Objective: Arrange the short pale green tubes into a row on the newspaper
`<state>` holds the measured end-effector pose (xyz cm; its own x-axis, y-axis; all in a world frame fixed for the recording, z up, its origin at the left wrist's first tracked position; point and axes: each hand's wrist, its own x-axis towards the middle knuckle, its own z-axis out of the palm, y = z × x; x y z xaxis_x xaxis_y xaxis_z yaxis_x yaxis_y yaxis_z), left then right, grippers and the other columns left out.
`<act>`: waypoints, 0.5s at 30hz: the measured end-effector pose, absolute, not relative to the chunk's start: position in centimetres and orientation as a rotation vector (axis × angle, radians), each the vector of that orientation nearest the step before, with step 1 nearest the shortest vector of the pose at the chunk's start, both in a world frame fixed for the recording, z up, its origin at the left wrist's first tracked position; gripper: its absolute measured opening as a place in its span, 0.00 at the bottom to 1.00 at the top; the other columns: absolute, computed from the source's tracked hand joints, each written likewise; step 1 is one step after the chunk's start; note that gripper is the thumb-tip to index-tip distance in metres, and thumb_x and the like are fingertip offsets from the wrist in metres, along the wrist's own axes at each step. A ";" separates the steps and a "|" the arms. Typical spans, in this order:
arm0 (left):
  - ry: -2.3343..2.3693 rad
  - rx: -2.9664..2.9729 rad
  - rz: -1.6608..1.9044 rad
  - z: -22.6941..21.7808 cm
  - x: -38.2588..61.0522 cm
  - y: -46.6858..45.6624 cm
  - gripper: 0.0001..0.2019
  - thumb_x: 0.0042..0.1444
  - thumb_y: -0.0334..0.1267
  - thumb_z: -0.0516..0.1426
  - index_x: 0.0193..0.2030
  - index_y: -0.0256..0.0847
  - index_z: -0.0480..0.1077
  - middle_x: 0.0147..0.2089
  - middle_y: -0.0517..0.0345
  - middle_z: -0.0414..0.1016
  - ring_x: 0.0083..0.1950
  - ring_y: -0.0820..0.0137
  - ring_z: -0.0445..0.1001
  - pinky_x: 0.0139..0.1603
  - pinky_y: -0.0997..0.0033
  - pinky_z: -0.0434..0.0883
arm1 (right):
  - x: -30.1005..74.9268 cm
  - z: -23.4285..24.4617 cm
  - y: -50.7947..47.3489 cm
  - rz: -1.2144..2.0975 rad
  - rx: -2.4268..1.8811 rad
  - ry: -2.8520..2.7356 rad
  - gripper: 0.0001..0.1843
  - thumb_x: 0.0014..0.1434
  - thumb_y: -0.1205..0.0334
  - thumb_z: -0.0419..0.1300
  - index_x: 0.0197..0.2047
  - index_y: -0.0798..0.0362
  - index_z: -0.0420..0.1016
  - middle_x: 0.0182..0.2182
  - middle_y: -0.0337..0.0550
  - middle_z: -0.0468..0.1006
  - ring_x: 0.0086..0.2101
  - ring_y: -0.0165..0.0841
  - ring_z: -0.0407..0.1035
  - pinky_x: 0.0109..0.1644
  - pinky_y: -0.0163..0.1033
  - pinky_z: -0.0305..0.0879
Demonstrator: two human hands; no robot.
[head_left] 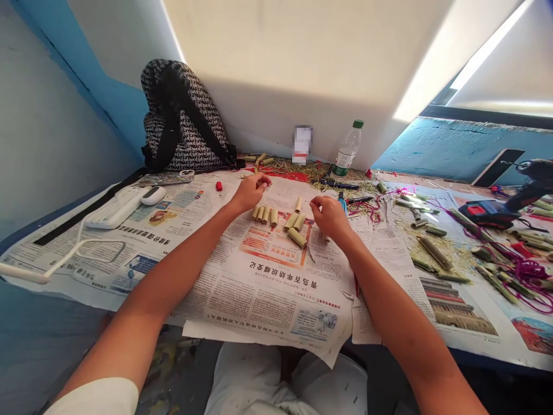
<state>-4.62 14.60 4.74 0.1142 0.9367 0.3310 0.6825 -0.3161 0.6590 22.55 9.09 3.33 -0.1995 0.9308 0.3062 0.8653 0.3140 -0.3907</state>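
Short cut bamboo tubes lie on the newspaper (224, 288) in front of me. Several form a row (265, 215) on the left, just below my left hand (251, 192). To their right are a small upright-looking tube (298, 204) and a lower tube (297, 237). My left hand hovers with fingers curled together; whatever they pinch is too small to tell. Right of the tubes, my right hand (329, 213) has its fingertips drawn together, their contents unclear. Part of another tube (326, 237) shows beneath this hand.
A patterned backpack (194, 115) and white power strip (114, 206) sit left. A bottle (347, 151) stands at the back near a red cap (219, 186). On the right are a cordless drill (503, 202), bamboo offcuts (434, 252) and purple string (525, 268).
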 end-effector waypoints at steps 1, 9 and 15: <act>1.558 2.085 0.964 4.8 -5.6 14.6 0.12 0.64 0.37 0.53 0.48 0.39 0.76 0.51 0.48 0.82 0.50 0.62 0.78 0.56 0.62 0.73 | 22.9 3.5 9.3 0.169 -1.595 -2.077 0.14 0.71 0.62 0.54 0.44 0.54 0.83 0.43 0.51 0.83 0.44 0.41 0.74 0.50 0.41 0.63; 1.474 2.195 0.009 6.6 -10.4 13.4 0.42 0.41 0.60 0.70 0.63 0.45 0.74 0.67 0.48 0.75 0.61 0.51 0.76 0.57 0.63 0.71 | 25.2 4.4 9.9 0.144 -1.650 -1.923 0.14 0.69 0.61 0.56 0.43 0.52 0.83 0.40 0.48 0.85 0.39 0.41 0.75 0.46 0.42 0.63; 1.484 2.226 0.056 5.5 -8.9 13.5 0.31 0.44 0.53 0.67 0.55 0.43 0.74 0.58 0.48 0.78 0.57 0.53 0.76 0.53 0.62 0.71 | 24.8 4.2 9.7 0.145 -1.704 -1.929 0.13 0.69 0.61 0.56 0.42 0.52 0.83 0.39 0.48 0.86 0.38 0.41 0.75 0.45 0.42 0.62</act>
<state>-8.89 13.51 5.49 0.4166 0.8830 -0.2164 0.8643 -0.3109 0.3953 24.76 9.71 4.16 -0.0390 0.9427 0.3314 0.8828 0.1879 -0.4306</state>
